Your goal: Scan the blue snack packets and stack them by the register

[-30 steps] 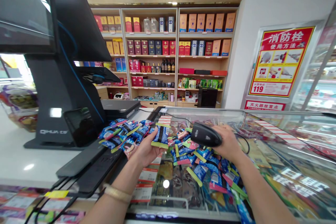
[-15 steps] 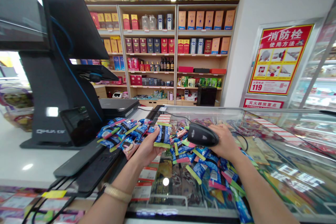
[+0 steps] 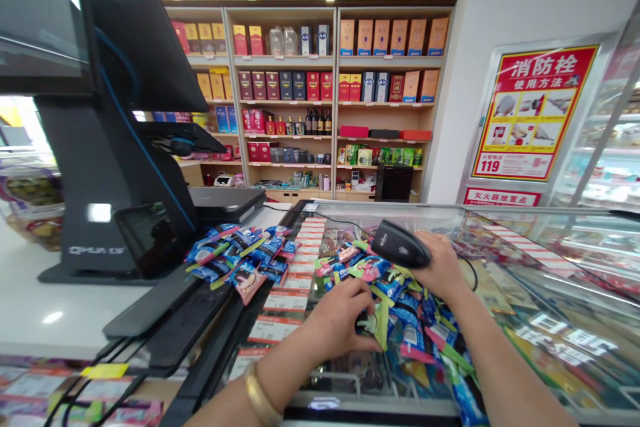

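Blue foil snack packets (image 3: 405, 320), glossy, green-edged (crinkled, pillow-shaped) | heaped on glass surface (image 3: 505, 230) | left hand (image 3: 337, 320) closed on one packet (image 3: 377, 327) | right hand (image 3: 440, 267) gripping black barcode scanner (image 3: 400, 245)

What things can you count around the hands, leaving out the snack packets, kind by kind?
Black handheld barcode scanner: 1
Gold bangle: 1
Glass-topped display case: 1
Black checkout terminal: 1
Total: 4
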### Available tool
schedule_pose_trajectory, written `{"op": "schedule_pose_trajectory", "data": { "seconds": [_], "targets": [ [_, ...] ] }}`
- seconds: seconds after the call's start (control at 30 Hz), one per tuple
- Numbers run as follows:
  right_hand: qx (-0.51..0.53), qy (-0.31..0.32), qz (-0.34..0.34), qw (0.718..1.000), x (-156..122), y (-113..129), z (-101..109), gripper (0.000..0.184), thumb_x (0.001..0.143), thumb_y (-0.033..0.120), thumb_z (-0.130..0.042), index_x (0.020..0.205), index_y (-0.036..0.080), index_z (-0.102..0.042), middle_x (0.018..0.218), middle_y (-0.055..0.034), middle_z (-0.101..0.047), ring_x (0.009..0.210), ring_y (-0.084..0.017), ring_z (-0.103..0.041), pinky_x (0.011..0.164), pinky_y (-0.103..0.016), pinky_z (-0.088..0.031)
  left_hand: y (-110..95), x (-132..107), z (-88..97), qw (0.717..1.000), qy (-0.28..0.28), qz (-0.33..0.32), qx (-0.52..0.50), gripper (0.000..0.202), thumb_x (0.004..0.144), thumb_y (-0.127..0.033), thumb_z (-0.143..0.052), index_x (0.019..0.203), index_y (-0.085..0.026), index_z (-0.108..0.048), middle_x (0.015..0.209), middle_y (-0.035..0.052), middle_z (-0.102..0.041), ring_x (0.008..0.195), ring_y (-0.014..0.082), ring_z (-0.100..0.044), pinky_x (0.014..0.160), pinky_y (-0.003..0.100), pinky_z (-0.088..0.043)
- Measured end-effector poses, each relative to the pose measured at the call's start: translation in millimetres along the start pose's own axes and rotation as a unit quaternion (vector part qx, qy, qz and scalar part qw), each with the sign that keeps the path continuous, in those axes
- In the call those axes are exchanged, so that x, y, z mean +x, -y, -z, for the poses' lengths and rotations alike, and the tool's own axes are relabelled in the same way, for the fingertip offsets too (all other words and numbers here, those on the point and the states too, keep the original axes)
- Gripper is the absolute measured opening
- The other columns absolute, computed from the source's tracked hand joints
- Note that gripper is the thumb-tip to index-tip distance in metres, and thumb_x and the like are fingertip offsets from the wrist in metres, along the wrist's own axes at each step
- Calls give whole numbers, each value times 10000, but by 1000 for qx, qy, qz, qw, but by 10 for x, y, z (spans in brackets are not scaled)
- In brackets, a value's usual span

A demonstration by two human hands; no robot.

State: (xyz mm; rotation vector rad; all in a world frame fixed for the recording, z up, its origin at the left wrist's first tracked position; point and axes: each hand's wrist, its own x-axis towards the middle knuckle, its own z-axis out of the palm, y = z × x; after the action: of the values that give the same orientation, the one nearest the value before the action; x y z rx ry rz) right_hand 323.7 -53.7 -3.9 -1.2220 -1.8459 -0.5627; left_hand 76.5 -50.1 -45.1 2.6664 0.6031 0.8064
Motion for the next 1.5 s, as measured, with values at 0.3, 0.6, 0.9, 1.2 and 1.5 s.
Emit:
{"op": "schedule_pose_trajectory", "data": {
  "seconds": [0.3,0.6,0.9,1.2,1.5],
  "targets": [
    [-11,-22,-4,1000,-44,-74,-62,243,712,334,-593,914,204,-634,884,-59,-693,802,-226,-622,732,-334,-375,305,-30,531,934,-251,201,157,171,799,-222,-535,926,-214,-648,1032,93,-601,1044,253,-545,930,387,-400],
    [-11,-5,8,1000,-26,-43,-42,185,740,350,-603,855,205,-616,767,-29,-652,720,-199,-600,702,-319,-357,698,-313,1065,732,-303,524,311,510,846,-412,-459,1329,-259,-523,1419,175,-385,1309,416,-310,1007,557,-249],
    [-14,14,0,1000,-57,-51,-69,153,738,305,-571,850,209,-614,783,-37,-652,754,-207,-599,729,-326,-366,736,-321,1010,760,-246,513,314,452,840,-408,-465,1211,-198,-616,1413,221,-389,1267,425,-357,974,546,-304],
    [-16,9,10,1000,-48,-61,-83,160,724,288,-570,853,204,-614,809,-47,-674,788,-212,-610,728,-321,-365,1045,-363,982,794,-383,378,283,386,736,-208,-592,1114,-180,-666,1205,148,-500,1121,309,-506,993,444,-414],
    [18,59,4,998,-1,73,-39,197,675,221,-566,861,210,-629,814,-30,-684,766,-200,-604,731,-325,-341,703,-143,811,863,-421,94,262,505,774,-153,-599,1265,-185,-488,1128,109,-549,1084,249,-551,960,386,-469]
  ]
}}
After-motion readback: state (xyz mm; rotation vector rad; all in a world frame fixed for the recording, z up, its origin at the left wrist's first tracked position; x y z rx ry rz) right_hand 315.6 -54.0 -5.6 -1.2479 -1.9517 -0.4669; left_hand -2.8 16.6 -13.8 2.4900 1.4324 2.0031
